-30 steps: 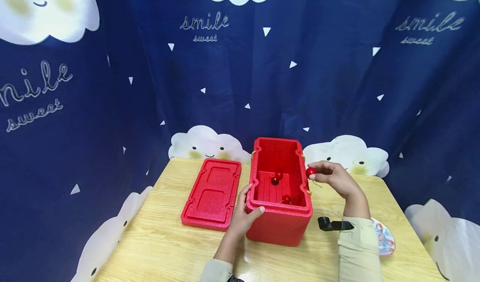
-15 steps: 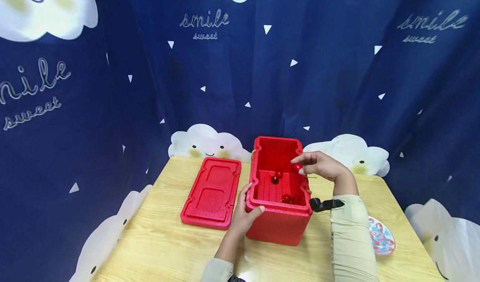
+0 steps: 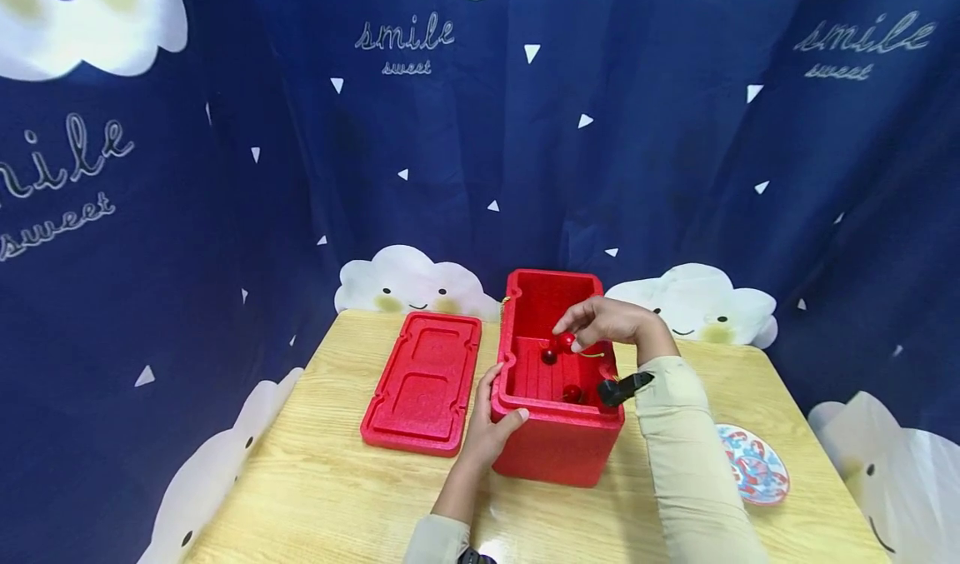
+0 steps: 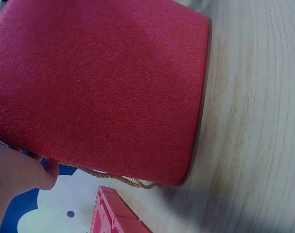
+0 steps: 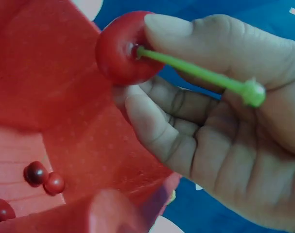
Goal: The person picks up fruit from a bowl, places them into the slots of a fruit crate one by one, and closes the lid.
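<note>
My right hand (image 3: 611, 321) pinches a red cherry (image 5: 125, 48) with a green stem between thumb and fingers, above the inside of the red foam box (image 3: 555, 447). On the box floor, in the right wrist view, lie a dark cherry (image 5: 36, 173), a small red cherry (image 5: 54, 183) touching it and another red cherry (image 5: 2, 210) farther left. My left hand (image 3: 486, 435) grips the near left corner of the box, thumb over the front rim and fingers along the left side. The left wrist view shows the box's red outer wall (image 4: 98, 87) and part of that hand.
Left of the box, the red lid (image 3: 423, 385) lies flat on the wooden table (image 3: 322, 481). A plate (image 3: 753, 464) with a red and blue pattern sits at the right, partly behind my right sleeve. A dark blue curtain (image 3: 450, 131) hangs behind the table.
My right hand has carried the cherry leftward, from outside the box's right rim to over its inside. My left hand keeps its grip on the corner.
</note>
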{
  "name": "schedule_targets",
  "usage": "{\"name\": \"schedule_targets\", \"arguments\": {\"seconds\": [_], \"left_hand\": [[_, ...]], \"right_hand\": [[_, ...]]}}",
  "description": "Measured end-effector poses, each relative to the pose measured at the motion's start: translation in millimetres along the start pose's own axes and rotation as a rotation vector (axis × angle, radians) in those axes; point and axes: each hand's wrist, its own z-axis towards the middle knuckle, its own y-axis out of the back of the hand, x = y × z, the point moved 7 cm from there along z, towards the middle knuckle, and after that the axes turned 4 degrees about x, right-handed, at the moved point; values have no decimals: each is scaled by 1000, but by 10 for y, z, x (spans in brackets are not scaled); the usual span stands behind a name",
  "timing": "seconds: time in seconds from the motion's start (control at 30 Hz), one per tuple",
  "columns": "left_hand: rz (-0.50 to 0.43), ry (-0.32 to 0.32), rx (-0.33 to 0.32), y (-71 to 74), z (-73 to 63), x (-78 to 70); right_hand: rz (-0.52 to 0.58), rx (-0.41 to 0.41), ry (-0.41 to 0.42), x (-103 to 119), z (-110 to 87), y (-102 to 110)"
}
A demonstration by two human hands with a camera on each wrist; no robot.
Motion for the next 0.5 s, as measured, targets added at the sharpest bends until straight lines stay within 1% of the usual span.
{"name": "schedule_targets", "arguments": {"seconds": [0.17,0.23,0.33,0.4,0.5], "left_hand": [[-6,-5,9,-26,6,-11],[-8,-4,6,-28,5,-12],[-8,-3,5,-21,3,2],[-15,-4,6,-10,6,27],[-29,-8,-1,29,30,137]], "right_hand": [[-12,65,-29,-33,110,-25],[-16,77,-45,-44,134,-33],[-23,78,-70,-49,160,-54],[-14,59,-93,-46,173,-66],[-7,46,-101,-35,185,-87]]}}
